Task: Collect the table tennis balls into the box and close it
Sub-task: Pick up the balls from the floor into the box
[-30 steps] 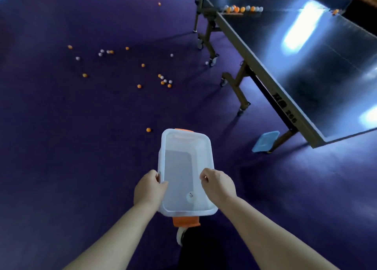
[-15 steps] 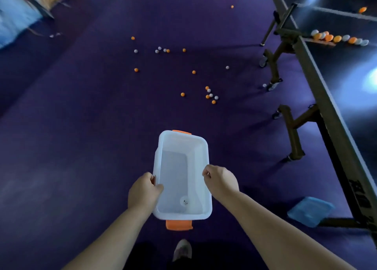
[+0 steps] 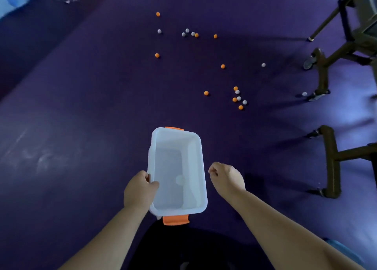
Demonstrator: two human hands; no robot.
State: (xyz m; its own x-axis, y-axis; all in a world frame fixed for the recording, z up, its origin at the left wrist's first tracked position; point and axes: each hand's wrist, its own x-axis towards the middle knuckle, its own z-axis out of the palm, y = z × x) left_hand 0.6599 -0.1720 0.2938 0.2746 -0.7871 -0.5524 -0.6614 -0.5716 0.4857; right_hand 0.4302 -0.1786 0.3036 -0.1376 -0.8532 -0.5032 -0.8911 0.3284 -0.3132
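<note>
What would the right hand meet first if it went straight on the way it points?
Likely the box, at its right rim: the right hand points forward-left at it. Height is unclear; it might pass over.

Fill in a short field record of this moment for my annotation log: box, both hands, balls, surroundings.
container: translucent plastic box, orange latches, open, no lid on it
holder: left hand grips its left rim
free: right hand, fingers curled, right of the box, not touching it
contents: one white ball on the bottom
left to collect: orange and white balls scattered ahead on the purple floor; nearest cluster
right side: wheeled table legs
</note>
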